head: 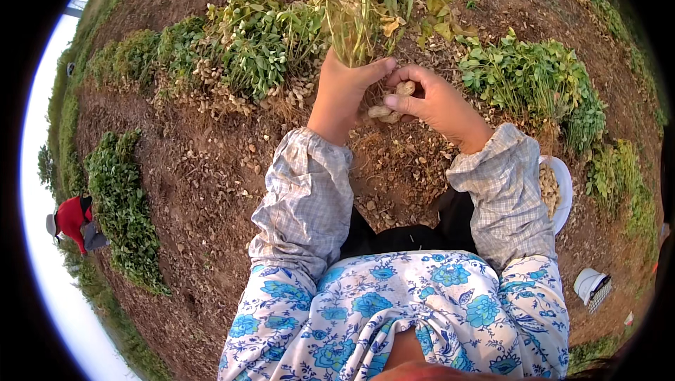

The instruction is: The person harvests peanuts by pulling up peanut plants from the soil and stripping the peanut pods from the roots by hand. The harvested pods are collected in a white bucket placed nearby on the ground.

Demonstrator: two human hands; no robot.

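Note:
A bunch of peanut plants (361, 22) stands upright in my left hand (343, 88), which grips the stems low down near the roots. Green and yellowing leaves spread above the fist. Close beside it, my right hand (430, 101) has thumb and fingers closed around peanut pods (405, 88) at the root end. More pale pods (381, 112) hang just under the right thumb. Whether these pods are still joined to the roots cannot be made out. Some of the right fingers are hidden behind the pods.
Pulled peanut plants (248, 54) with pods lie in a row at left, others (532, 80) at right. By my right elbow stands a white bucket (565, 191) holding peanuts. A second bucket (589, 285) lies farther right. A person in red (71, 222) bends beside leafy plants (124, 212).

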